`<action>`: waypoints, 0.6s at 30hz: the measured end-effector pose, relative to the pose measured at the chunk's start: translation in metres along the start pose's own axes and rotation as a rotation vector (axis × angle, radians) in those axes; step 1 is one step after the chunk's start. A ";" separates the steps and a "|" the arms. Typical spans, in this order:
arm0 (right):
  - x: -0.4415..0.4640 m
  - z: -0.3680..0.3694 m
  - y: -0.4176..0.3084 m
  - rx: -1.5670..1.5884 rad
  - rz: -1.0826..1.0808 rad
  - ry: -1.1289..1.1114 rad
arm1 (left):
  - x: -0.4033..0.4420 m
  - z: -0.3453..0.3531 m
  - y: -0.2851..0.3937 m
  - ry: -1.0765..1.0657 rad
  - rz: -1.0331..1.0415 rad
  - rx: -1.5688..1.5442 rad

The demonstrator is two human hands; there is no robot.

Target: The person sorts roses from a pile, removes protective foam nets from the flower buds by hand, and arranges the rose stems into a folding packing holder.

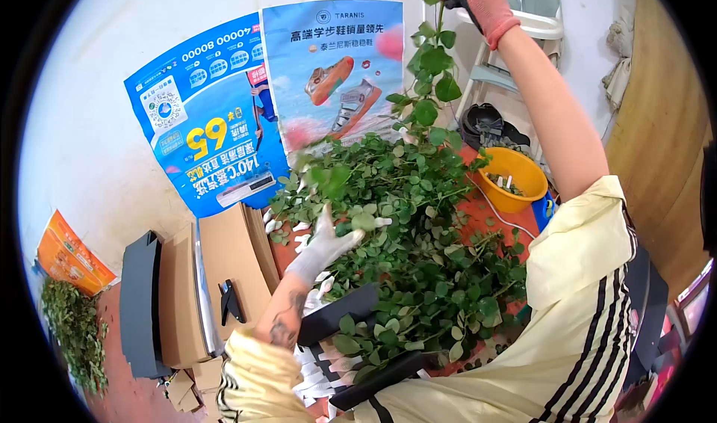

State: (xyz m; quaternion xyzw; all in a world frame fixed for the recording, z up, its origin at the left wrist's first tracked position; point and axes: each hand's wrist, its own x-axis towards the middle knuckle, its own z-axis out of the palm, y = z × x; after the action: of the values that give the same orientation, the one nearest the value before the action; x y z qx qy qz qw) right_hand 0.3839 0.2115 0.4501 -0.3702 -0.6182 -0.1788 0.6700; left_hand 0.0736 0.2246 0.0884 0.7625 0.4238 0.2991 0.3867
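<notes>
My right hand [480, 6], in a pink glove with black on the fingers, is raised at the top of the head view. It grips the upper part of a long leafy stem [426, 113], which hangs down to a big heap of leafy green stems [403, 199]. My left hand [326, 244], in a pale grey glove, is over the left side of the heap. Its thumb and fingers are spread, and a few blurred leaves show close to them. Several white pieces [302, 241] stick out along the heap's left edge.
An orange bowl [515, 199] with clippings and a white high chair [523, 12] stand at the right. Cardboard sheets [231, 258] lean at the left, with a black clamp [230, 302] on them. Dark padded bars [340, 315] are close before me. Posters [336, 72] cover the wall.
</notes>
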 end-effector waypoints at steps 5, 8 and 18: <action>0.008 -0.033 -0.012 0.208 0.081 0.018 | 0.084 0.011 -0.079 0.472 -0.258 -0.589; -0.011 -0.066 -0.016 0.292 0.220 -0.039 | 0.097 -0.014 -0.190 0.340 0.002 -0.348; -0.089 -0.023 0.062 0.242 0.743 -0.570 | 0.052 0.010 -0.050 -0.165 -0.013 -0.214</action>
State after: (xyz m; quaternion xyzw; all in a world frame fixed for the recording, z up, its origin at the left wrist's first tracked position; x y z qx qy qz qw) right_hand 0.4280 0.2164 0.3485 -0.5196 -0.6195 0.2543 0.5307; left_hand 0.0853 0.2839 0.0478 0.7361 0.3612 0.2765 0.5012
